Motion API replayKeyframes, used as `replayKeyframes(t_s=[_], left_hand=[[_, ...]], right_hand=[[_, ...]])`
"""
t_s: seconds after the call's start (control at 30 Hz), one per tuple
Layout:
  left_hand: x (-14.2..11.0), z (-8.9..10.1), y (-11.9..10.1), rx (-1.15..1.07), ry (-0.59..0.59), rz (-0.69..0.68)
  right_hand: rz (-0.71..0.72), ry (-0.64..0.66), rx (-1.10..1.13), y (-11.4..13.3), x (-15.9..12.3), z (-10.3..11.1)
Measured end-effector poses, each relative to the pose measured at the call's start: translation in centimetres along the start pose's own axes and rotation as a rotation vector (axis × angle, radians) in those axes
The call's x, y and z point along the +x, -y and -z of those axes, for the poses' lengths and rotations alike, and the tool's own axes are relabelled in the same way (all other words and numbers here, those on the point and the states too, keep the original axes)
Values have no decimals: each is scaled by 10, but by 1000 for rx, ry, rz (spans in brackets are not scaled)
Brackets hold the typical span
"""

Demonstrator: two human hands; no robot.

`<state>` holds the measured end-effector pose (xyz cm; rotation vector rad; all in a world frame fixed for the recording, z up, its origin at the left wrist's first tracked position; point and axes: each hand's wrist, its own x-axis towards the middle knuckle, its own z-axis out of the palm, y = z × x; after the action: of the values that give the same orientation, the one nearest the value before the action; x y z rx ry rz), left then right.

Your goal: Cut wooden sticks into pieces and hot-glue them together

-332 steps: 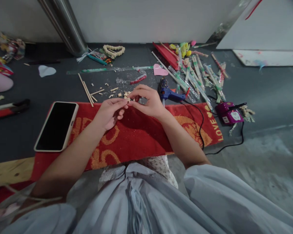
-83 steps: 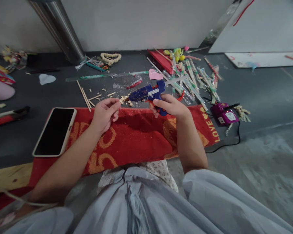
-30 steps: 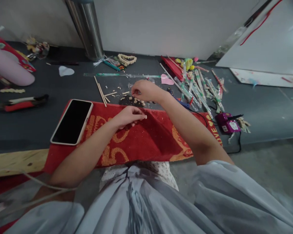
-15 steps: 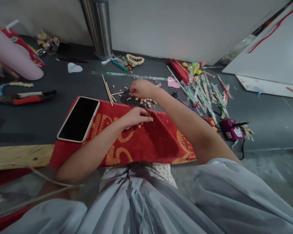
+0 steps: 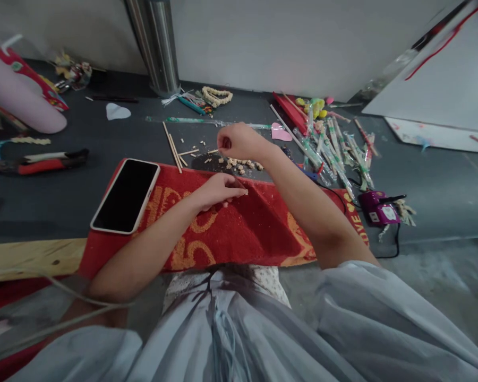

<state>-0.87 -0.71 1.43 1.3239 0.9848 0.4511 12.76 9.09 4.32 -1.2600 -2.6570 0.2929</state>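
Observation:
Above the red towel (image 5: 239, 233), my left hand (image 5: 219, 192) pinches a small pale piece (image 5: 246, 192) between thumb and fingertips. A thin dark line runs up from these fingertips, too fine to identify. My right hand (image 5: 241, 142) hangs with curled fingers over the far edge of the towel, just above a pile of small pale wood-coloured pieces (image 5: 242, 164). Whether its fingers hold anything is hidden. Left of the pile lie several thin wooden sticks (image 5: 172, 147) and scattered bits.
A phone (image 5: 126, 196) rests on the towel's left side, with pliers (image 5: 51, 162) beyond it. Plastic-wrapped sticks (image 5: 330, 143) and a purple device (image 5: 378, 208) with a cable lie to the right. Behind stand a steel cylinder (image 5: 161, 48) and a beaded loop (image 5: 217, 96).
My right hand has lifted slightly away from the small pieces and shifted a little right, its fingers curled tighter. My left hand keeps its pinch, almost unmoved. The view has shifted slightly.

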Motion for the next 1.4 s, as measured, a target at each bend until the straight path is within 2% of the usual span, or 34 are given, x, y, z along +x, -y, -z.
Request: replayKeyframes(t_s=[0.23,0.37,0.47,0.6,0.87,1.13,1.4], left_hand=[[2,-2,-4,-315,-226,-147],[5,2,-3,-411,-297,-220],[5,3,-4,-410,-337,-283],[4,2,-6,-342,-391,-283],[4,3,-6,-344,-396,-303],[2,4,-10,-282,-428,-231],[2,3,-13,-326,-399,-216]], right_hand=[[-14,-297,400,-3,-56,5],[-12,-418,514,1,-78,-1],[-33,-438,530,8,-86,-3],[-70,-456,511,16,-90,-4],[-34,-534,563,19,-92,-11],[-16,-544,623,19,-93,-15],[-10,-545,615,19,-95,-14]])
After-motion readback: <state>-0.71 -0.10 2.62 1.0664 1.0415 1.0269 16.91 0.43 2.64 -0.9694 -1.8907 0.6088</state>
